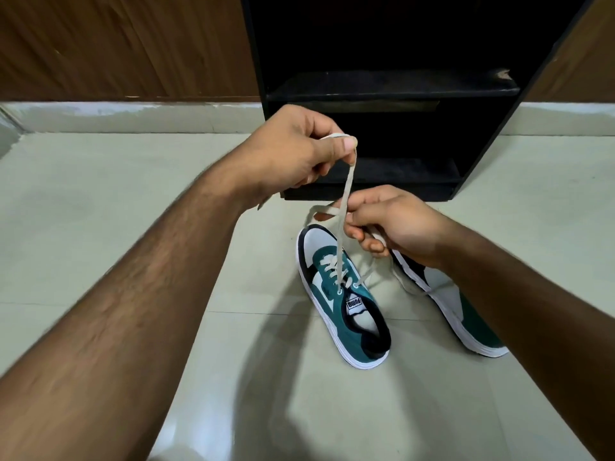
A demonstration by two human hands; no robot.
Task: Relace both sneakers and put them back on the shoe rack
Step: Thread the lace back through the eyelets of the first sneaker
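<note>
Two teal, white and black sneakers stand on the pale tiled floor. The left sneaker is laced through its eyelets with a beige lace. My left hand pinches one end of that lace, raised and pulled taut above the shoe. Lower down, my right hand grips the other end, with a loop showing beside its fingers. The right sneaker lies partly under my right forearm; a loose lace trails across it. The black shoe rack stands just behind the shoes.
Brown wooden panels line the wall on both sides of the rack. The tiled floor stretches out to the left and in front of me.
</note>
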